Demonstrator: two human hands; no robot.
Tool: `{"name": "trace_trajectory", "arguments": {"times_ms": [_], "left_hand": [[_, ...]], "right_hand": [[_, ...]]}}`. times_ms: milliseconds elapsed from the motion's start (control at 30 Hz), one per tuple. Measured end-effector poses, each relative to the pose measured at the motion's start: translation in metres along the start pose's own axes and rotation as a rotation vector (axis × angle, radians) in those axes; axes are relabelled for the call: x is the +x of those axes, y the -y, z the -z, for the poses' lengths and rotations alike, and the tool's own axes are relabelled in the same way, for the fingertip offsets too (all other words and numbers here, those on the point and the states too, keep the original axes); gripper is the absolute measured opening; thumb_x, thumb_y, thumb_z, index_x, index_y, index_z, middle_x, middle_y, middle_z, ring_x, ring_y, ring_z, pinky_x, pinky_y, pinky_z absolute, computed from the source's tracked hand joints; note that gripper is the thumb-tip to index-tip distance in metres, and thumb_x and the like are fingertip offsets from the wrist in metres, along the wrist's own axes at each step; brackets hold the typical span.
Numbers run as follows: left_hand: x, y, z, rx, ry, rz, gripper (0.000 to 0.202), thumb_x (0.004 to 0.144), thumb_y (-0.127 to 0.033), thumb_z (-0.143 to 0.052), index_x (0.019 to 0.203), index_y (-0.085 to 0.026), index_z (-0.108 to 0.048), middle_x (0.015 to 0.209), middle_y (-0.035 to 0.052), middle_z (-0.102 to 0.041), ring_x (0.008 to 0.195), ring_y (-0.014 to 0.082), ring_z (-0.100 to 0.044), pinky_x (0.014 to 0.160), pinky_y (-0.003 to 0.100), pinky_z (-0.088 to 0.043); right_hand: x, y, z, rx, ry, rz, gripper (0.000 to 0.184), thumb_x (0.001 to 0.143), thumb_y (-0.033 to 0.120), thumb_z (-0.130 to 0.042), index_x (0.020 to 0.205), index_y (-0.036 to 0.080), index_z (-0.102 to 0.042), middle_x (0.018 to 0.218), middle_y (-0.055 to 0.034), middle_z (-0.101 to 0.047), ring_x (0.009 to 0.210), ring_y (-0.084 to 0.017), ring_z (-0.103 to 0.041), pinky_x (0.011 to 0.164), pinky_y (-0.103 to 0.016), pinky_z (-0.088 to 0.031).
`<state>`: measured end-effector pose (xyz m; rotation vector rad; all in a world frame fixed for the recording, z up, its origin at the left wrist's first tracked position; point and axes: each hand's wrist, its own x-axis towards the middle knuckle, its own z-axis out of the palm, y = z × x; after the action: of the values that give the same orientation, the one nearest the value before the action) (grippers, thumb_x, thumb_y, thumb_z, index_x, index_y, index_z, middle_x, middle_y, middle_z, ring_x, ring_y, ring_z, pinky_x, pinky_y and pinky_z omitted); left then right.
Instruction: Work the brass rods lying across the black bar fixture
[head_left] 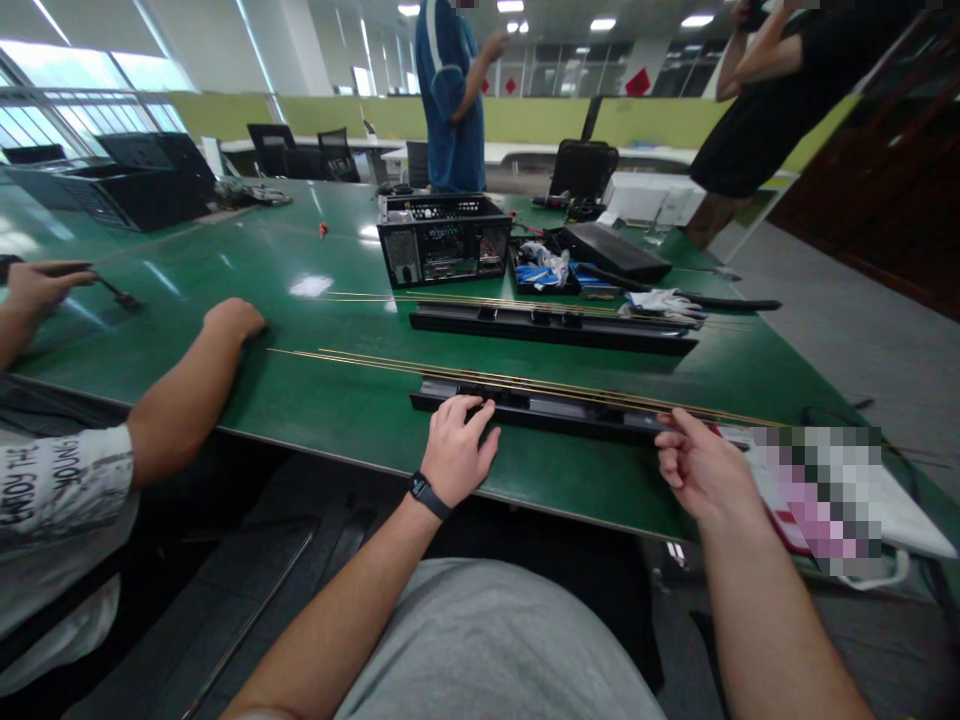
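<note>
The long black channel-shaped rail (555, 410) lies lengthwise on the near edge of the green worktop (315, 400). Several thin brass-coloured rods (390, 364) rest along its top and run well past its left end.

Left hand (459, 450): the grip is open. The fingers lie flat across the left end of the rail, the palm sits on the worktop edge, and nothing is enclosed. A black wristwatch (427, 494) is on this wrist.

Right hand (694, 462): the fingers are curled at the right end of the rail, where the rods pass. Whether this grip is closed on the rods or the rail cannot be determined. The rail therefore spans between both hands.

A second, similar black rail (551, 328) with its own rods lies parallel, farther back. Behind it stands an open black computer chassis (442, 240). A co-worker's bare forearm (191, 385) rests on the worktop at left.
</note>
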<state>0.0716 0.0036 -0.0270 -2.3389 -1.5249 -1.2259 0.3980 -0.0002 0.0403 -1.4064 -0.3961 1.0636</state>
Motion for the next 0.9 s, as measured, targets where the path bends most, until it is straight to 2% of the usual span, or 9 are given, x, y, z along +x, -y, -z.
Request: {"name": "trace_trajectory", "arguments": {"times_ms": [333, 533, 667, 900], "left_hand": [[-0.001, -0.001, 0.0, 0.035, 0.029, 0.009, 0.038, 0.104, -0.029, -0.069, 0.142, -0.021, -0.072, 0.135, 0.0164, -0.07, 0.134, 0.0333, -0.061, 0.113, 0.051, -0.054], [-0.001, 0.0, 0.002, 0.048, 0.051, 0.011, 0.038, 0.105, -0.03, -0.068, 0.142, -0.022, -0.072, 0.137, 0.0163, -0.069, 0.135, 0.0333, -0.06, 0.114, 0.051, -0.053], [0.0, 0.0, 0.002, 0.043, 0.045, 0.01, 0.038, 0.105, -0.029, -0.067, 0.141, -0.02, -0.072, 0.137, 0.0168, -0.069, 0.135, 0.0336, -0.061, 0.114, 0.052, -0.054], [0.0, -0.001, 0.002, 0.03, 0.033, 0.01, 0.037, 0.105, -0.029, -0.068, 0.141, -0.021, -0.072, 0.136, 0.0164, -0.069, 0.134, 0.0336, -0.061, 0.114, 0.053, -0.055]], "right_hand": [[0.0, -0.002, 0.0, -0.032, -0.003, -0.005, 0.017, 0.101, 0.028, -0.068, 0.09, 0.016, -0.07, 0.059, 0.0012, -0.06, 0.034, -0.007, -0.042, 0.03, -0.019, -0.023], [0.007, -0.008, 0.004, -0.054, 0.026, -0.002, 0.019, 0.101, 0.033, -0.07, 0.09, 0.017, -0.071, 0.06, 0.0008, -0.06, 0.035, -0.008, -0.043, 0.031, -0.02, -0.023], [0.012, -0.012, 0.009, -0.057, 0.059, 0.033, 0.023, 0.097, 0.04, -0.077, 0.093, 0.019, -0.071, 0.06, 0.0011, -0.06, 0.035, -0.008, -0.042, 0.031, -0.019, -0.024], [0.01, -0.011, 0.01, -0.051, 0.065, 0.04, 0.029, 0.096, 0.047, -0.08, 0.096, 0.019, -0.071, 0.061, 0.0016, -0.062, 0.036, -0.008, -0.044, 0.03, -0.019, -0.025]]}}
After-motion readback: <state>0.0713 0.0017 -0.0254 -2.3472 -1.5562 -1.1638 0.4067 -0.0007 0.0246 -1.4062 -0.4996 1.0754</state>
